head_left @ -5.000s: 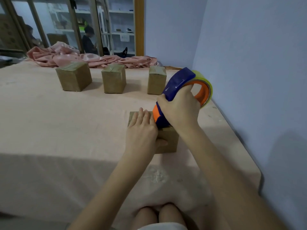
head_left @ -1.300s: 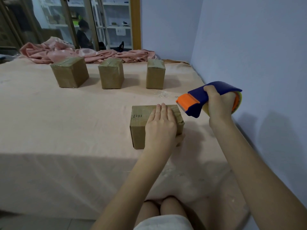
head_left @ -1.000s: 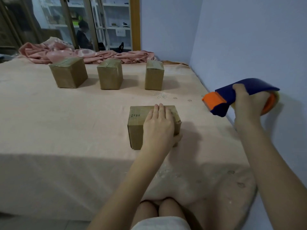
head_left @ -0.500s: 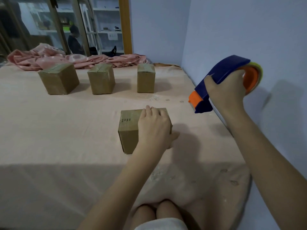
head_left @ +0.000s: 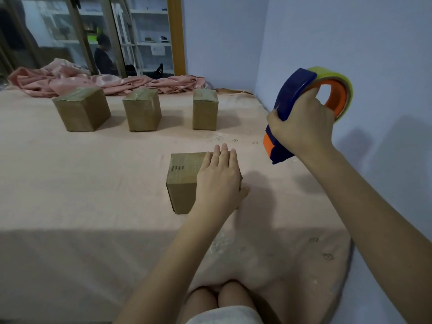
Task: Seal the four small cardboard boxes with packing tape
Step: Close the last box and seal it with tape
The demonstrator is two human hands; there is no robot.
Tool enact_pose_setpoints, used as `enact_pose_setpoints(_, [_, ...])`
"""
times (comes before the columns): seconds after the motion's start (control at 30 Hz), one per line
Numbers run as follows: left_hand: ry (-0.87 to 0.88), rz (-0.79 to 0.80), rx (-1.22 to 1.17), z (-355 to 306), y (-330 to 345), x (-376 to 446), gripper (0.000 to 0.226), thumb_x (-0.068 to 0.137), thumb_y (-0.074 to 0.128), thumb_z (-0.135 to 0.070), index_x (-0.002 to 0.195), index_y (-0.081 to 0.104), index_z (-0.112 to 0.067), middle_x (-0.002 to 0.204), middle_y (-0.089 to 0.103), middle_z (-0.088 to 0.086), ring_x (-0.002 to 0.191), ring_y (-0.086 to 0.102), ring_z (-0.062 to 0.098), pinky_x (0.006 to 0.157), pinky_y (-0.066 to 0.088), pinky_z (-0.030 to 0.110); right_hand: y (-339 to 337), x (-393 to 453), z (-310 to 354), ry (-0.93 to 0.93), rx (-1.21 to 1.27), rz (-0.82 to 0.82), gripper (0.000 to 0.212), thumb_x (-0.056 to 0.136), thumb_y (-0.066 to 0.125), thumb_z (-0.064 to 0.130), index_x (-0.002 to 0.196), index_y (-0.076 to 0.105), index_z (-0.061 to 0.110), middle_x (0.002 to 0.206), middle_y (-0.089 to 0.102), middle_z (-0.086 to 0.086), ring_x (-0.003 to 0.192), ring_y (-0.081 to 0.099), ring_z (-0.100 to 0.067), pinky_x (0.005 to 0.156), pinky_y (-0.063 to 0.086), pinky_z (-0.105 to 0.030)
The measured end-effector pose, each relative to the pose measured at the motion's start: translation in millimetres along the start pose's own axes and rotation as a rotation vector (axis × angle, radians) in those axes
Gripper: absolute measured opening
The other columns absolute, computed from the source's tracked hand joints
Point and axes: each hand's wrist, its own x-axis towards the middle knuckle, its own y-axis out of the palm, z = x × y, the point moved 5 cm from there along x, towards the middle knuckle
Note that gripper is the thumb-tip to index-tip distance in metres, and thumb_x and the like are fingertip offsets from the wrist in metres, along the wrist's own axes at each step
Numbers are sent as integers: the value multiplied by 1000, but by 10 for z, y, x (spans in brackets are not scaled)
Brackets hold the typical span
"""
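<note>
Left hand (head_left: 218, 181) flat on box (head_left: 184, 174); right hand (head_left: 301, 127) — grips tape dispenser (head_left: 292, 90).

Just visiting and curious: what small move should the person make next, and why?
Probably lower the blue and orange tape dispenser onto the nearest brown cardboard box. The right hand holds it raised beside the box, while the left hand lies flat on top, steadying it.

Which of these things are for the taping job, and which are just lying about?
For the job:
near box, under left hand
three far boxes
tape dispenser, gripped by right hand

Lying about:
crumpled pink cloth
</note>
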Motion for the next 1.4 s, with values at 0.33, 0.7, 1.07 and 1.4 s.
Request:
enact_pose_setpoints(0.33, [-10,-12,5,-1,3,12,83,92,46,-49,149,5,-4,157,4,17,145,3,28,117,3,38,16,64,-24,24,-20,77,38,82,57,31,99,37,4,74,54,-3,66,55,-26,58,42,-35])
enact_pose_setpoints(0.7, [-11,-16,-8,3,4,30,81,91,47,-43,149,7,-4,157,6,17,145,5,27,117,4,38,615,-228,-16,5,-280,235,34,83,55,28,98,38,3,72,52,-7,60,48,-25,47,22,-26])
enact_pose_setpoints(1.07, [-17,-44,-13,14,26,65,86,88,51,-48,149,9,-4,157,9,16,145,8,28,117,8,38,227,-272,-569,10,-59,65,33,80,56,40,80,42,10,60,50,1,55,50,-22,54,35,-30])
enact_pose_setpoints(1.4, [-9,-98,-19,-2,23,61,70,88,48,-52,147,21,-25,155,18,16,144,16,28,116,12,37,412,-365,-566,-224,5,49,27,70,76,23,68,62,0,72,63,-17,69,60,-35,55,42,-31])
